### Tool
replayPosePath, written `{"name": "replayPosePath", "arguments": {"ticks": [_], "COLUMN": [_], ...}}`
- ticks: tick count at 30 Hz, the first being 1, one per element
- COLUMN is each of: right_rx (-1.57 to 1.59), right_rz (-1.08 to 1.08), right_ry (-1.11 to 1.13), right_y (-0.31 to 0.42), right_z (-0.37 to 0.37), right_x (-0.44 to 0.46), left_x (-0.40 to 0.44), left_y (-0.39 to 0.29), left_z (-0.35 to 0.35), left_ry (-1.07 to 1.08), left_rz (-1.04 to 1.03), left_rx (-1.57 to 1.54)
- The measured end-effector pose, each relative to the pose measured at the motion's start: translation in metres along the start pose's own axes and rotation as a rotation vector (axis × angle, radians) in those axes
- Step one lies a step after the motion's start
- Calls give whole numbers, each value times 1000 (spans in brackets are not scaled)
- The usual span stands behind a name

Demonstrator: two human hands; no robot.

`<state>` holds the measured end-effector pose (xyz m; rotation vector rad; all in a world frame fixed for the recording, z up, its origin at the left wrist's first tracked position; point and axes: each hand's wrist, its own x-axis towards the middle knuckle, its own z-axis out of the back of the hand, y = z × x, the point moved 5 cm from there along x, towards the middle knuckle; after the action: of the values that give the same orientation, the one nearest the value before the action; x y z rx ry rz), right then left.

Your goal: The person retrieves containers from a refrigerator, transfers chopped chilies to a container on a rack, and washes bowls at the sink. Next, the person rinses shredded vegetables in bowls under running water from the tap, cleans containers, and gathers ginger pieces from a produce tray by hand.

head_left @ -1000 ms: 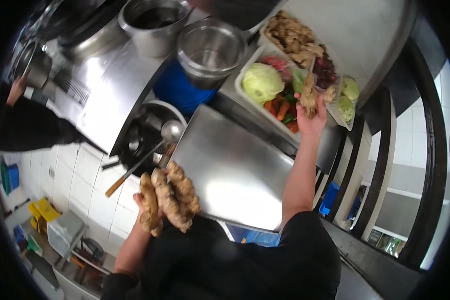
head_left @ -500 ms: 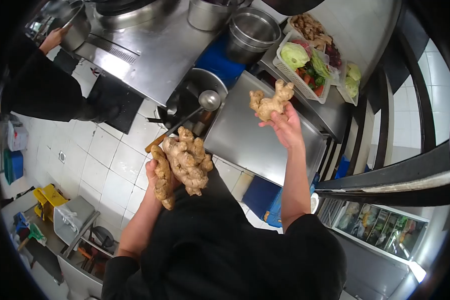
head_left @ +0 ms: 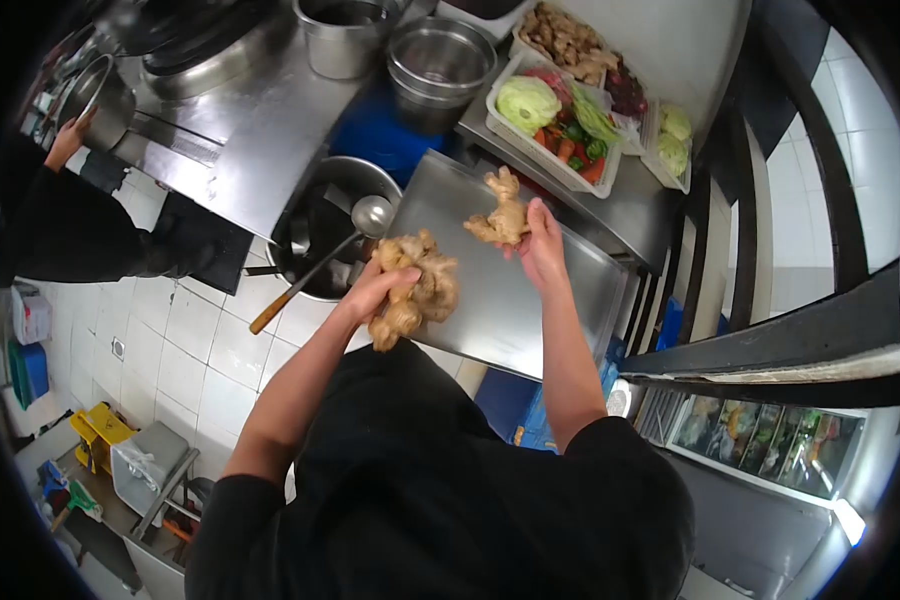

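Note:
My left hand (head_left: 373, 290) is closed round a big knobbly clump of ginger root (head_left: 430, 286), held over the near left edge of a steel tray counter (head_left: 560, 300). In my right hand (head_left: 542, 243) is a smaller branched piece of ginger (head_left: 503, 213), gripped at its right side, above the same steel surface. The two pieces are apart from each other. Below and left of the larger clump, a ladle (head_left: 372, 216) with a wooden handle lies across a large steel pot (head_left: 300, 190).
Baskets of vegetables (head_left: 555, 135) and more ginger (head_left: 560, 38) stand on the back shelf. Steel bowls (head_left: 440, 60) sit left of them. At far left another person's hand (head_left: 67, 140) holds a pot (head_left: 105, 100). Dark railings (head_left: 770, 345) run along the right.
My left hand has moved right and up with the large ginger, from over the floor to the steel surface's edge. My right hand's ginger is lower and further left. The camera view has shifted.

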<state>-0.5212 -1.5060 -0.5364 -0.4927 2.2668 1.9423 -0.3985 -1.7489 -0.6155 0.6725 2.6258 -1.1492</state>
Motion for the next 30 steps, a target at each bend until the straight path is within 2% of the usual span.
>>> {"name": "replayPosePath", "arguments": {"ticks": [3, 8, 12, 14, 16, 18, 20, 22, 26, 27, 28, 29, 30], "right_rx": [-19, -17, 64, -106, -206, -505, -613, -676, -727, -873, -1020, -977, -974], "right_rz": [-5, -77, -244, -338, -323, -222, -171, 173, 208, 236, 265, 390, 419], "right_ry": [-26, 43, 189, 276, 355, 358, 417, 478, 522, 537, 547, 573, 582], "right_y": [-14, -30, -21, -27, -26, -22, -9, -15, 25, 27, 28, 36, 36], "right_z": [27, 58, 35, 14, -9, -30, -57, -82, -183, -208, -235, -270, -300], "right_x": [13, 27, 18, 14, 9, 11, 6, 9, -33, -42, -53, -72, -88], "left_x": [47, 57, 59, 58, 52, 42, 28, 6, -52, -68, -91, -110, -131], "left_y": [33, 47, 54, 47, 35, 32, 22, 10, -11, -8, -18, -19, -21], "left_z": [2, -3, 7, -1, -7, -5, -3, 0, 18, 31, 38, 53, 69], "left_ry": [-86, -67, -61, -6, -5, -77, -90, -93, -7, 17, 34, 38, 41], "left_rz": [149, 162, 145, 127, 138, 101, -14, -38, -96, -60, -101, -184, -262], "left_rx": [67, -76, -210, -291, -279, -272, -222, -275, -442, -510, -511, -533, -554]}}
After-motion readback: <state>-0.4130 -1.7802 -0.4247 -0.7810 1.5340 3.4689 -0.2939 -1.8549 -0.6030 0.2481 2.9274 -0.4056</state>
